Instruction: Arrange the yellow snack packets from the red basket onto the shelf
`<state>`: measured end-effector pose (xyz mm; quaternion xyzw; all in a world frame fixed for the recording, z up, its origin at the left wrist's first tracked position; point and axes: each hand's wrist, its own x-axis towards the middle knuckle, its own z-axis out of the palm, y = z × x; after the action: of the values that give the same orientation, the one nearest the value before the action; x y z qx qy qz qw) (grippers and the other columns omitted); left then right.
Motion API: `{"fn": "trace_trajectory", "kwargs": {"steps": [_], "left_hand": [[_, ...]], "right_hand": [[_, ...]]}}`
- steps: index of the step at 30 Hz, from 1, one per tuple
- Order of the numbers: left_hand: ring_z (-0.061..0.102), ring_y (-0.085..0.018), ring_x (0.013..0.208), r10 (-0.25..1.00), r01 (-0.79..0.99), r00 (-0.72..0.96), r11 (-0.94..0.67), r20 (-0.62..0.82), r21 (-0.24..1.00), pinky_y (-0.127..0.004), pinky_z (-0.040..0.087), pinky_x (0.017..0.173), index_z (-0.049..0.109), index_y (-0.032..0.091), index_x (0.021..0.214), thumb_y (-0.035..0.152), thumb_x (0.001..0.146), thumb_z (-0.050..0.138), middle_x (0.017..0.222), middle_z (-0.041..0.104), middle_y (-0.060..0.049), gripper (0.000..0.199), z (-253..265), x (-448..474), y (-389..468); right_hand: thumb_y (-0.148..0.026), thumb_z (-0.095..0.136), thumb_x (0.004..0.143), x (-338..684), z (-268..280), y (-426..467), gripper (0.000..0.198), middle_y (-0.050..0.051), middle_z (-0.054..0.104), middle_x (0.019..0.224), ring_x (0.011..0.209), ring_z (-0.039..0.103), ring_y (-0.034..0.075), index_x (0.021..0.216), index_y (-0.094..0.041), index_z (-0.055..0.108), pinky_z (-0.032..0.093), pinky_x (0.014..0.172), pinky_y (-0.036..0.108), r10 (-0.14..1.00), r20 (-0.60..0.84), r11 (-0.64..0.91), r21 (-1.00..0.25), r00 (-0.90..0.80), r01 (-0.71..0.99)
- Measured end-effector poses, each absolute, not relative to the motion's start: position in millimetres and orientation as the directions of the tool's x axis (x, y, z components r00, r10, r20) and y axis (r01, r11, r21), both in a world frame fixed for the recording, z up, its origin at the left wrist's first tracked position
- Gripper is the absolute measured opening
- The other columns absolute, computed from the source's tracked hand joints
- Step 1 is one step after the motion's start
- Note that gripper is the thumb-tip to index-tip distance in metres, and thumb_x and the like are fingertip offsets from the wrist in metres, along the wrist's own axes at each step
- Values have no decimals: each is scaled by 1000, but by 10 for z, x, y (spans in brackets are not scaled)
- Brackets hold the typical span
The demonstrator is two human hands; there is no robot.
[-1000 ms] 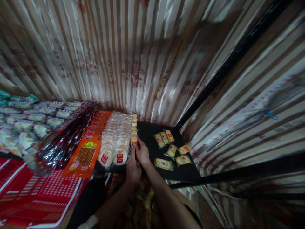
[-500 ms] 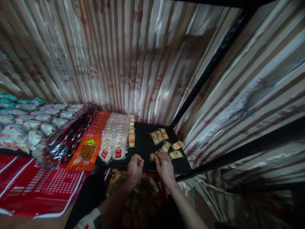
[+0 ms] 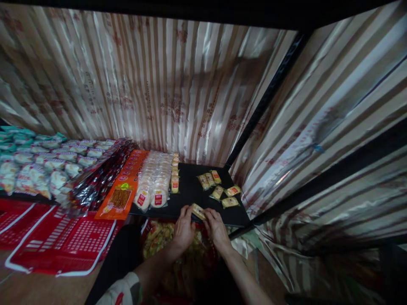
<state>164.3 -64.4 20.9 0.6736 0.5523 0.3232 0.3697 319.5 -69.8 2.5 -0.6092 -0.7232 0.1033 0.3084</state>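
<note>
Between my two hands is a small yellow wrapped snack (image 3: 198, 211), near the front edge of the black shelf (image 3: 187, 176). My left hand (image 3: 183, 228) pinches its left end. At its right end, the fingers of my right hand (image 3: 216, 226) close on it. Beyond my hands, several loose snacks of the same kind (image 3: 217, 193) lie in a loose group on the shelf. A neat row of them (image 3: 174, 182) stands further left. Below my hands, a red basket (image 3: 144, 226) holds many more wrapped snacks (image 3: 157, 237).
Left of the row are round white crackers in clear wrap (image 3: 158, 197), orange packets (image 3: 119, 197), dark shiny packets (image 3: 95, 182) and white packs (image 3: 57, 165). A red basket with white handles (image 3: 70, 237) stands at lower left. Black shelf posts (image 3: 263, 106) and striped curtains (image 3: 178, 84) border the shelf.
My left hand has moved right to the snack and now grips it too. The snack has shifted slightly left in my right hand. The camera view has tilted up a little.
</note>
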Motion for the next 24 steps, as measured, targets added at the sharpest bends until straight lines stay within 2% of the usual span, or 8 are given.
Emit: {"fn": "trace_trajectory", "kwargs": {"steps": [3, 6, 11, 14, 17, 20, 24], "left_hand": [[46, -21, 122, 981, 509, 194, -124, 27, 852, -30, 38, 102, 45, 21, 130, -2, 68, 46, 141, 35, -11, 66, 251, 1592, -656], [47, -22, 121, 984, 497, 172, -126, 44, 859, -32, 38, 102, 53, 21, 122, 1, 69, 50, 138, 39, -10, 57, 271, 1550, -664], [59, -16, 96, 992, 497, 106, -112, 68, 860, -28, 46, 89, 60, 19, 105, 9, 75, 51, 105, 57, -6, 34, 287, 1497, -649], [59, -15, 86, 999, 455, 33, -43, 31, 889, -27, 48, 82, 61, 20, 98, 15, 76, 53, 93, 59, -3, 25, 255, 1464, -611], [59, -11, 70, 999, 324, -3, 51, -53, 945, -21, 49, 62, 59, 19, 98, 20, 79, 50, 85, 60, -1, 21, 214, 1444, -566], [54, -8, 54, 990, 185, 32, 130, -138, 974, -16, 43, 46, 56, 18, 101, 26, 82, 47, 78, 60, 0, 22, 203, 1449, -529], [53, -7, 49, 979, 136, 67, 182, -193, 974, -16, 44, 45, 54, 15, 106, 28, 85, 43, 81, 61, -1, 27, 204, 1449, -489]], "right_hand": [[-18, 47, 79, 3154, 138, -724, 27, 7, 66, 101, 96, 60, 22, 99, -21, 65, 48, 88, 39, 959, 274, 239, -625, -79, 743], [-25, 51, 78, 3113, 322, -736, 25, 6, 70, 94, 88, 63, 22, 96, -21, 68, 50, 83, 37, 973, 220, 209, -711, -69, 672], [-34, 59, 72, 3039, 485, -683, 26, 4, 71, 83, 69, 64, 19, 91, -20, 69, 52, 68, 32, 988, 142, 94, -859, 58, 503], [-38, 64, 68, 2995, 450, -611, 36, 5, 70, 89, 76, 64, 18, 98, -19, 66, 52, 70, 31, 984, 91, 36, -942, 150, 333], [-39, 70, 60, 2927, 388, -550, 43, 5, 69, 87, 79, 63, 18, 97, -18, 65, 52, 75, 33, 974, 56, 12, -981, 218, 195], [-41, 72, 58, 2822, 339, -527, 37, 5, 69, 79, 75, 64, 19, 86, -18, 66, 51, 78, 36, 990, 4, -12, -993, 138, 116], [-44, 68, 63, 2683, 293, -515, 32, 5, 70, 79, 76, 64, 20, 83, -18, 65, 49, 78, 35, 998, -44, -47, -997, 43, 69]]}}
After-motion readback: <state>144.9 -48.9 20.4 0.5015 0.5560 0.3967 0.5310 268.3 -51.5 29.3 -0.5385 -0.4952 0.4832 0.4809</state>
